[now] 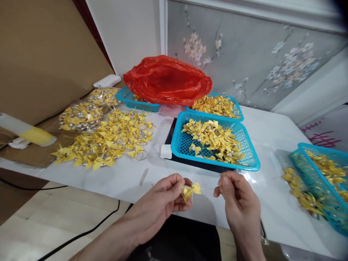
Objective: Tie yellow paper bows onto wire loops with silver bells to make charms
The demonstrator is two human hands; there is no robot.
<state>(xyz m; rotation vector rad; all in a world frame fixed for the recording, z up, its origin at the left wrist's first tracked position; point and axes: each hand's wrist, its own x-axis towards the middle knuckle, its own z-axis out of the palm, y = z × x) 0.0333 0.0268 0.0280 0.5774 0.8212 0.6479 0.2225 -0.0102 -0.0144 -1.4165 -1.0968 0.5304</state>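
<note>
My left hand (pixel 174 194) is closed in a pinch on a small yellow ribbon bow (pixel 196 188), which has a thin elastic-looking loop and sticks out past the fingertips. To its right, my right hand (pixel 237 197) has thumb and forefinger pressed together. A faint thin strand seems to run between the two hands, but whatever the right fingertips grip is too fine to name. Just beyond the hands stands a blue plastic basket (pixel 214 158) holding many similar yellow bows (pixel 217 139) with silvery beads. A loose heap of bows (pixel 108 137) spreads across the table on the left.
A red plastic bag (pixel 165 81) sits open behind, between two more blue baskets (pixel 138 105). Another blue basket (pixel 312 181) stands at the right edge beside loose bows. Bagged bows (pixel 81 116) and a yellow-white cylinder (pixel 29 130) lie left on the white table (pixel 274 134).
</note>
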